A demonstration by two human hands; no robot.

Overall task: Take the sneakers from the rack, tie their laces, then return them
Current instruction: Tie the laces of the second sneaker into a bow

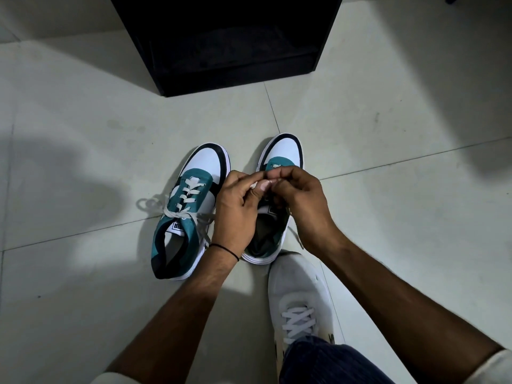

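Observation:
Two teal, white and black sneakers stand side by side on the tiled floor, toes pointing away from me. The left sneaker [191,206] has its white laces knotted in a bow. Over the right sneaker [285,153] my left hand [235,209] and my right hand [302,198] meet, fingers pinched together on its white lace [255,185]. The hands hide most of that shoe's lacing; a loose lace end [297,241] trails by its right side.
A black shoe rack [227,42] stands on the floor beyond the sneakers, its dark shelves open toward me. My own foot in a white shoe [299,297] rests just behind the right sneaker. Pale floor tiles [388,217] spread all around.

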